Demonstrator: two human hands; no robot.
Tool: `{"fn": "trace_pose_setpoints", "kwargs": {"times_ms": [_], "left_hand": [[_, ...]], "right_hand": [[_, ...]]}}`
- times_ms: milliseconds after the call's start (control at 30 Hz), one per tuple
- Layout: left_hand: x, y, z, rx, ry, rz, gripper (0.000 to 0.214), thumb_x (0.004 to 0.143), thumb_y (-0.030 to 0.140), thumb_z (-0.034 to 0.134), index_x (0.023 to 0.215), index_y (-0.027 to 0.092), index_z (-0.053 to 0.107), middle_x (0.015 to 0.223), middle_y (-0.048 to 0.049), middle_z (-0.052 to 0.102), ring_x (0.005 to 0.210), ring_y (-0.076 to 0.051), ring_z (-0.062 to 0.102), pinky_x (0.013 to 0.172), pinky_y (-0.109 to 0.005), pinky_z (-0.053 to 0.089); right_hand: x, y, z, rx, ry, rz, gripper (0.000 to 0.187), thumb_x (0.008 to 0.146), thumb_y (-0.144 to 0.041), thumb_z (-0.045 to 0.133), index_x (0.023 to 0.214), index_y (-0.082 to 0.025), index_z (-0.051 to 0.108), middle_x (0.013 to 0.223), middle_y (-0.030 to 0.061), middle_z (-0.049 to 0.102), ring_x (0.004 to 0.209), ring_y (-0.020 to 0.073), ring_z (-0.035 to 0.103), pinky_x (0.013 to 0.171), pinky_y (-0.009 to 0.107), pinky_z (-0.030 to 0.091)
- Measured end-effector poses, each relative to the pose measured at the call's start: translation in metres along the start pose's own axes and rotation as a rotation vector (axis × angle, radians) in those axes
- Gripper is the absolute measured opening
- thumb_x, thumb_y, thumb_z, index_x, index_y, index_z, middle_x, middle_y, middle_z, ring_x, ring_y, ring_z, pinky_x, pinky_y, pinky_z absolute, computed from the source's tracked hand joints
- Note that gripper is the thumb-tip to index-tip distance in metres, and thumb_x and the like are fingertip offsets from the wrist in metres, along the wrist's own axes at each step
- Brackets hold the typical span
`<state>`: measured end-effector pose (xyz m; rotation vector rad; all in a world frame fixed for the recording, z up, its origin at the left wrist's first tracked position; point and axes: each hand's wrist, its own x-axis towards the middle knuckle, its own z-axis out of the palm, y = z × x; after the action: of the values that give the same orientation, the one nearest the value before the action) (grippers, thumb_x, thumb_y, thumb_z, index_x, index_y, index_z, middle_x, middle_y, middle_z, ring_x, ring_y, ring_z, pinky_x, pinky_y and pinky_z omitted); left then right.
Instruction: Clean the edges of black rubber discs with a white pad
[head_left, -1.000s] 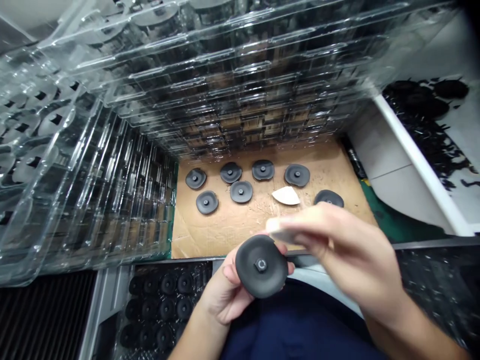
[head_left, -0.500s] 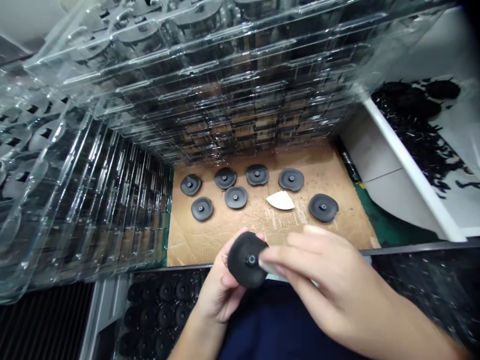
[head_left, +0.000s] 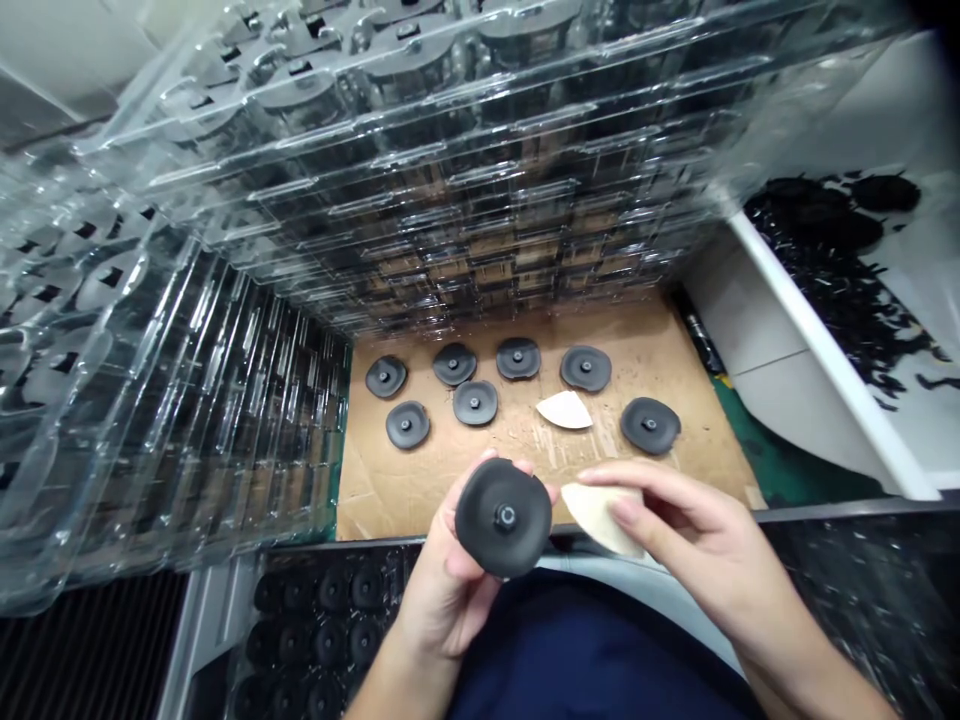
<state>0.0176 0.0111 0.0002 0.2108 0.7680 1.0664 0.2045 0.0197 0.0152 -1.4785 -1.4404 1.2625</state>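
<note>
My left hand (head_left: pixel 450 585) holds a black rubber-like disc (head_left: pixel 491 545) with a small raised hub at its centre, its face turned up toward me. Pinched between thumb and fingers of my right hand (head_left: pixel 690 540) is a cream-coloured pointed pad (head_left: pixel 600 512), its tip just right of the disc and apart from it. A similar pale piece (head_left: pixel 565 410) lies on the cardboard (head_left: pixel 442 490) ahead. Around it rest several more black discs, among them one at the right (head_left: pixel 650 425) and one nearer the middle (head_left: pixel 475 402).
Tall stacks of clear plastic trays (head_left: pixel 420 180) rise behind the cardboard and on the left (head_left: pixel 247 400). At right, a white-walled bin (head_left: pixel 832 350) borders a heap of black scraps (head_left: pixel 832 250). A tray of black discs (head_left: pixel 330 640) sits low at the left.
My right hand has drawn back rightward from the disc, bringing the cream pad into clear view. The disc in my left hand now faces the camera more fully.
</note>
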Motion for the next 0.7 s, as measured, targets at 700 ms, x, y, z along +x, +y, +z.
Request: {"fn": "trace_pose_setpoints", "kwargs": {"times_ms": [700], "left_hand": [[-0.006, 0.004, -0.017, -0.083, 0.079, 0.078, 0.075, 0.051, 0.050, 0.076, 0.120, 0.029, 0.057, 0.105, -0.0050, 0.069, 0.098, -0.026, 0.064, 0.096, -0.044, 0.045]], "right_hand": [[0.042, 0.037, 0.068, -0.248, -0.270, -0.263, 0.022, 0.086, -0.018, 0.049, 0.100, -0.020, 0.066, 0.077, 0.0013, 0.062, 0.068, 0.0132, 0.057, 0.063, 0.024, 0.048]]}}
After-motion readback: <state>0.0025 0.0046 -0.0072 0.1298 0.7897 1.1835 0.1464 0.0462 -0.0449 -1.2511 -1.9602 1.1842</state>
